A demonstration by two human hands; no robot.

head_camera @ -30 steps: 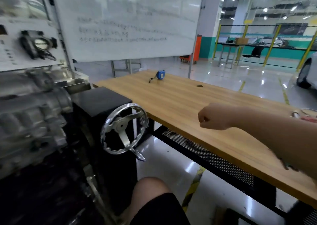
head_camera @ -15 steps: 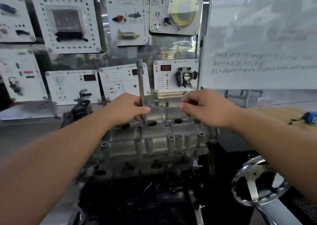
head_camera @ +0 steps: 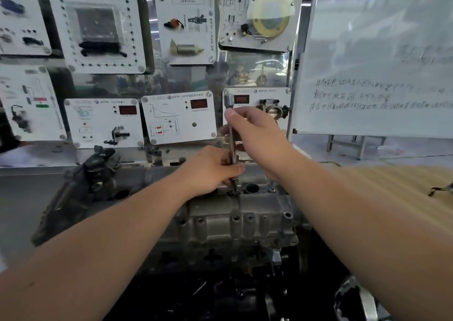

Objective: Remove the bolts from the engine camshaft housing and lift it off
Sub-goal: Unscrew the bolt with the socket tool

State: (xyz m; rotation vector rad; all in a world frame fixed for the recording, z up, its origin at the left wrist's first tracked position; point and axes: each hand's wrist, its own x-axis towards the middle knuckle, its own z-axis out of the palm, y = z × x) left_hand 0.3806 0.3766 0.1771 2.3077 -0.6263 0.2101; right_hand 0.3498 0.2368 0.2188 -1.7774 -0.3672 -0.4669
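The grey camshaft housing [head_camera: 245, 220] lies across the top of the engine, with bolt bosses along its front face. A long metal socket tool [head_camera: 231, 144] stands upright on a bolt at the housing's top middle. My left hand [head_camera: 210, 171] grips the lower shaft just above the housing. My right hand [head_camera: 255, 134] holds the upper shaft, thumb near the tool's top end. The bolt itself is hidden under the tool tip and my left hand.
A display wall of white training panels [head_camera: 179, 117] stands right behind the engine. A whiteboard [head_camera: 382, 75] is at the right, with a wooden table [head_camera: 402, 183] beyond my right arm. A chrome handwheel [head_camera: 355, 298] sits at the lower right.
My view swung from the wooden table back to the engine. My right hand moved from the housing's top up onto the tool's upper shaft; my left hand stayed on the tool, now lower.
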